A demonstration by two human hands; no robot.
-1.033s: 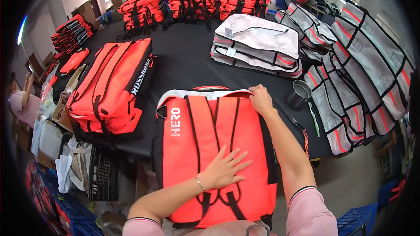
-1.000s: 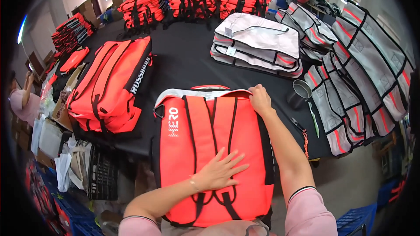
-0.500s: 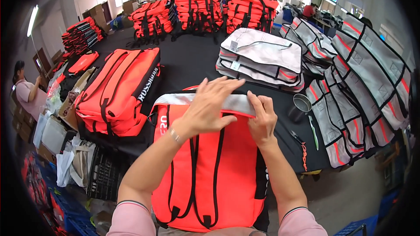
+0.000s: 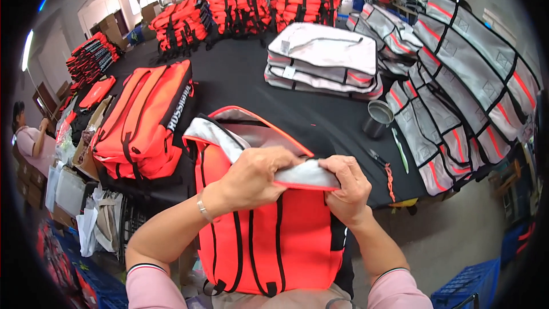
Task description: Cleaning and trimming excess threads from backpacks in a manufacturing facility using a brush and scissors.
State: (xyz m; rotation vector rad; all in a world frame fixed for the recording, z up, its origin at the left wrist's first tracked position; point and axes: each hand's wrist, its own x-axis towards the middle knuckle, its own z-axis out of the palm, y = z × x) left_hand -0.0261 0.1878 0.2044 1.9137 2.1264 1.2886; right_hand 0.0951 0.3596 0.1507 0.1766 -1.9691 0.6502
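In front of me on the black-covered table lies a red-orange backpack (image 4: 306,234) with black-edged straps. Its top is unzipped, and a grey-white lining (image 4: 243,131) shows inside the opening. My left hand (image 4: 257,176) is closed on the folded-over edge of that opening, fingers pinching the lining side. At the right end of the same edge, my right hand (image 4: 347,186) grips the fabric between thumb and fingers. A grey strip of lining stretches between the two hands.
Another red-orange backpack (image 4: 143,120) lies to the left. Grey-white bag pieces (image 4: 323,51) are stacked beyond. To the right stand a metal cup (image 4: 377,119), a green-white brush-like tool (image 4: 400,150) and small snips (image 4: 378,159) with an orange cord. Backpack piles (image 4: 237,6) line the far edge.
My left hand has gone from lying open over the edge to gripping it. The bag's mouth has opened wider, showing more lining. The whole view has shifted slightly.
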